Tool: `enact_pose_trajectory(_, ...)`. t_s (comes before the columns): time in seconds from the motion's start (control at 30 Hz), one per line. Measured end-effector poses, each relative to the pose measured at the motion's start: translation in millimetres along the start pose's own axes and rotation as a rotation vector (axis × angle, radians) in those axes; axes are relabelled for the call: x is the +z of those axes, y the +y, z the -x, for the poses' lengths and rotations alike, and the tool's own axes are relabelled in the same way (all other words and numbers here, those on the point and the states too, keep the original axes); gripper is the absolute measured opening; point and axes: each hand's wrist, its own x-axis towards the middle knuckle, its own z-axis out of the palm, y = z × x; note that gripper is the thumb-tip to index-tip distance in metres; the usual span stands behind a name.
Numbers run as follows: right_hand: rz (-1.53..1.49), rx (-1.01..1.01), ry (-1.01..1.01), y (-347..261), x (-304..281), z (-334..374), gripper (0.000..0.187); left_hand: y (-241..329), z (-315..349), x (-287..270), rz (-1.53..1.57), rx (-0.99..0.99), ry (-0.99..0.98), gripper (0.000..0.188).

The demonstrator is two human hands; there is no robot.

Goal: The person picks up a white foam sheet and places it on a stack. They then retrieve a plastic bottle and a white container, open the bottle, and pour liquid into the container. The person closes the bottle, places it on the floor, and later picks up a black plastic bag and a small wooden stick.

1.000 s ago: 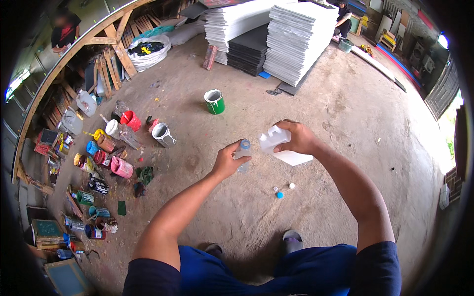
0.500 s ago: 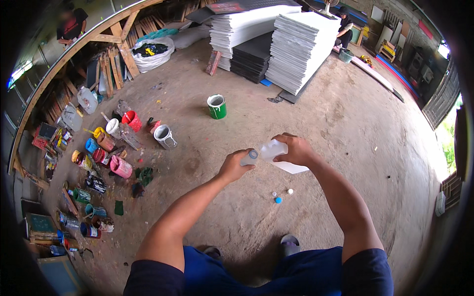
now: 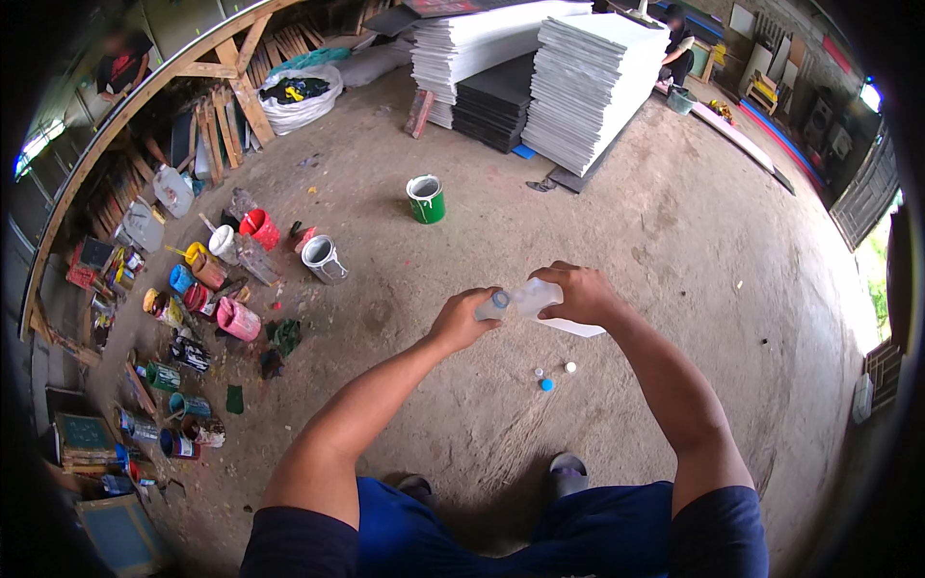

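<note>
My left hand (image 3: 462, 322) is wrapped round a small clear plastic bottle (image 3: 490, 307), its open mouth tipped up toward the right. Closed on a larger translucent white jug (image 3: 540, 297), my right hand (image 3: 585, 294) keeps it tilted over on its side. The jug's narrow end lies right by the bottle's mouth; whether they touch, or liquid runs between them, I cannot tell. On the concrete floor below the hands are a blue cap (image 3: 547, 384), a white cap (image 3: 570, 367) and a small pale cap (image 3: 539, 372).
Ahead stand a green paint can (image 3: 426, 204) and a grey-white paint can (image 3: 326, 265). Several paint pots, among them a pink one (image 3: 238, 319), crowd the left. White sheets (image 3: 595, 96) are stacked at the back. One person (image 3: 679, 53) is back right, another (image 3: 123, 63) far left.
The jug and the bottle have come slightly closer together, both still held. The whole view has shifted a little.
</note>
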Motion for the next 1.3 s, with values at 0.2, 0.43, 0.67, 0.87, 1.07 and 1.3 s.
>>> enact_pose_trajectory(0.2, 0.047, 0.001, -0.027, -3, 1, 0, 0.065, 1, 0, 2, -0.017, -0.010, -0.032, 0.062)
enact_pose_trajectory(0.43, 0.094, -0.022, -0.036, -8, 0, -2, 0.065, -3, 0, 5, -0.016, 0.005, -0.036, 0.062)
enact_pose_trajectory(0.67, 0.146, -0.025, -0.032, -10, 1, -6, 0.065, -4, 0, 7, -0.022, 0.010, -0.040, 0.061)
enact_pose_trajectory(0.87, 0.182, -0.030, -0.070, -12, -4, -5, 0.064, -5, -1, 7, -0.017, -0.021, -0.067, 0.063)
enact_pose_trajectory(1.07, 0.201, -0.026, -0.092, -13, -2, -5, 0.062, -11, -2, 11, -0.046, -0.008, -0.063, 0.064)
enact_pose_trajectory(1.3, 0.202, -0.042, -0.097, -9, 2, -7, 0.062, -18, -1, 19, -0.038, 0.083, 0.006, 0.057)
